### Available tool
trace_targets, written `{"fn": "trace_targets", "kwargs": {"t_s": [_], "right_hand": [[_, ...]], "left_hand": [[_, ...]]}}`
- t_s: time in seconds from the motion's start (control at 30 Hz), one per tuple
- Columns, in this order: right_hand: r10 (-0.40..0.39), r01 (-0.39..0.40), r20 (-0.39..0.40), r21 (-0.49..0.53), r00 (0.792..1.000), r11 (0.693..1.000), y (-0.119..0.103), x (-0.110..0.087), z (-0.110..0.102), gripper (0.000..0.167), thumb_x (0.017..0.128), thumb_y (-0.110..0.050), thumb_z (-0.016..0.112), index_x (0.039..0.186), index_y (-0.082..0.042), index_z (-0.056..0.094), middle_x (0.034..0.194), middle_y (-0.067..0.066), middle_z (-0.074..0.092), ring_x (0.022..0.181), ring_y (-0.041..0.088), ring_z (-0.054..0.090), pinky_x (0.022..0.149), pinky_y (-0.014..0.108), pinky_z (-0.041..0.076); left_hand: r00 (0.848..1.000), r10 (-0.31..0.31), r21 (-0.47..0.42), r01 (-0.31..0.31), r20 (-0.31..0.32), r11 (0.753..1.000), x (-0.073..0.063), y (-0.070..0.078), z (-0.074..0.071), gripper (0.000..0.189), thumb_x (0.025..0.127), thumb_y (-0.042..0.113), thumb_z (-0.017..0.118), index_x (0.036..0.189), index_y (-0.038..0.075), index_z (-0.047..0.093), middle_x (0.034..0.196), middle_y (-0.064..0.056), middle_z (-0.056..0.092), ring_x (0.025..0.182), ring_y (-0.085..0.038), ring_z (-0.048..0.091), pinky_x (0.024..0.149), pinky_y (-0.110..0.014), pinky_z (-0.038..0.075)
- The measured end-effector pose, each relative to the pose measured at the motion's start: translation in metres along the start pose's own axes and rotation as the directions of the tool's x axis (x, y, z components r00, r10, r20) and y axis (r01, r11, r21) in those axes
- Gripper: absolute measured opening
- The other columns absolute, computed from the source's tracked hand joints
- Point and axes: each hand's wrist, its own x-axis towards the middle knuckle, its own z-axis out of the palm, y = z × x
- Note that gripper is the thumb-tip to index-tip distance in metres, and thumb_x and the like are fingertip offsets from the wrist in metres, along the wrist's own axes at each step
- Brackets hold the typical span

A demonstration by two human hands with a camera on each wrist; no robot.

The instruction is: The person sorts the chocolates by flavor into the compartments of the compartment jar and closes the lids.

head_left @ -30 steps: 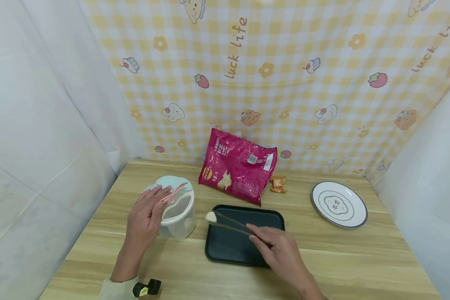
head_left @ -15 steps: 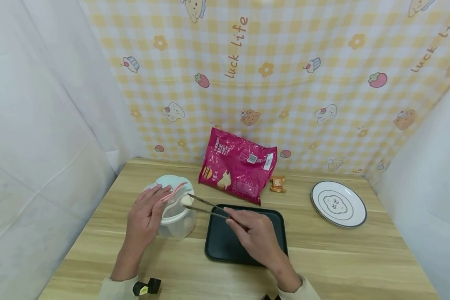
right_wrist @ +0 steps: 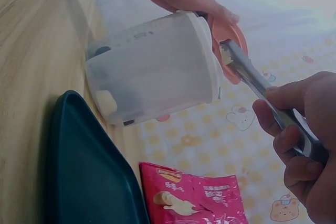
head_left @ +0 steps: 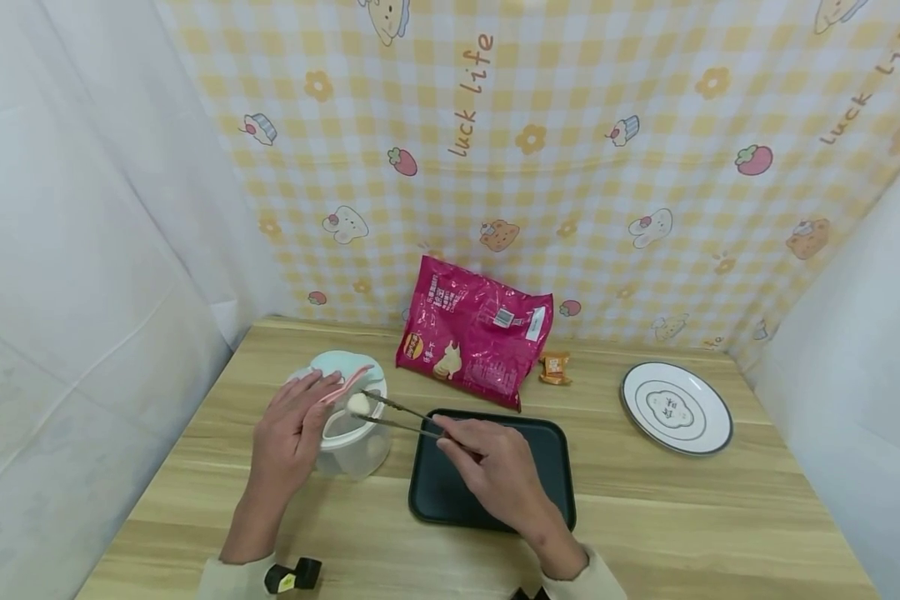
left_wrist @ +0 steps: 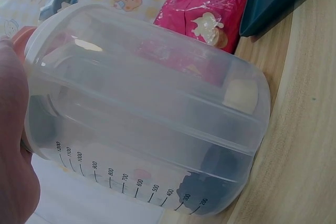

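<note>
My left hand (head_left: 288,425) holds the lid of a clear plastic canister (head_left: 354,454), with its pink flap (head_left: 354,382) raised by the thumb. Metal tongs (right_wrist: 256,80) are gripped in my right hand (head_left: 495,467). Their tips pinch a small whitish piece (head_left: 358,404) over the canister's uncovered opening. Through the canister wall, in the left wrist view, another pale piece (left_wrist: 241,95) lies at the bottom in one compartment. A dark item (left_wrist: 207,187) shows in the neighbouring compartment, its kind unclear.
A dark tray (head_left: 450,492) lies under my right hand, right of the canister. Behind it leans a magenta snack bag (head_left: 480,333), with a small orange wrapped packet (head_left: 555,367) beside it. A white plate (head_left: 708,408) sits at the right on the wooden table.
My right hand has moved left with the tongs, carrying the whitish piece from over the tray to the canister's opening. My left hand has stayed on the lid.
</note>
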Motion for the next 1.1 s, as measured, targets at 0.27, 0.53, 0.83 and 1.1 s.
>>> {"fn": "trace_targets", "kwargs": {"t_s": [0.27,0.53,0.83,1.1], "right_hand": [[-0.015,0.015,-0.009,0.025,1.0,1.0,0.003,-0.001,0.006,0.036,0.095,-0.016,0.076,0.131,-0.016,0.073,0.097,-0.01,0.074,0.063,0.001,0.048,0.05,0.017,0.041],[0.005,-0.005,-0.001,0.004,1.0,1.0,0.003,-0.001,0.006,0.036,0.095,-0.015,0.077,0.131,-0.017,0.073,0.096,-0.012,0.073,0.063,0.0,0.047,0.05,0.017,0.041],[0.026,-0.026,0.008,-0.001,1.0,1.0,0.007,-0.005,0.002,0.035,0.095,-0.016,0.076,0.13,-0.014,0.074,0.096,-0.01,0.073,0.062,0.0,0.049,0.051,0.018,0.044],[0.169,-0.169,0.024,0.025,0.985,0.985,0.023,-0.033,-0.016,0.034,0.094,-0.015,0.078,0.127,-0.018,0.075,0.098,-0.016,0.072,0.07,0.003,0.06,0.059,0.022,0.055]], "left_hand": [[1.0,0.002,-0.003,-0.002,0.002,1.0,0.0,0.001,-0.001,0.043,0.11,0.034,0.049,0.123,0.002,0.074,0.123,-0.01,0.073,0.12,-0.035,0.065,0.117,-0.041,0.035],[1.0,0.013,-0.008,-0.013,-0.007,1.0,-0.001,-0.001,0.0,0.046,0.11,0.037,0.047,0.122,0.002,0.075,0.123,-0.009,0.073,0.119,-0.036,0.065,0.116,-0.041,0.035],[1.0,0.016,-0.006,-0.016,-0.01,1.0,-0.001,-0.001,0.0,0.047,0.11,0.038,0.047,0.121,0.003,0.076,0.122,-0.009,0.073,0.118,-0.036,0.065,0.117,-0.041,0.035],[1.0,0.016,-0.008,-0.016,-0.02,1.0,-0.001,-0.002,0.002,0.045,0.11,0.039,0.048,0.12,0.004,0.076,0.122,-0.008,0.073,0.118,-0.036,0.066,0.116,-0.042,0.036]]}}
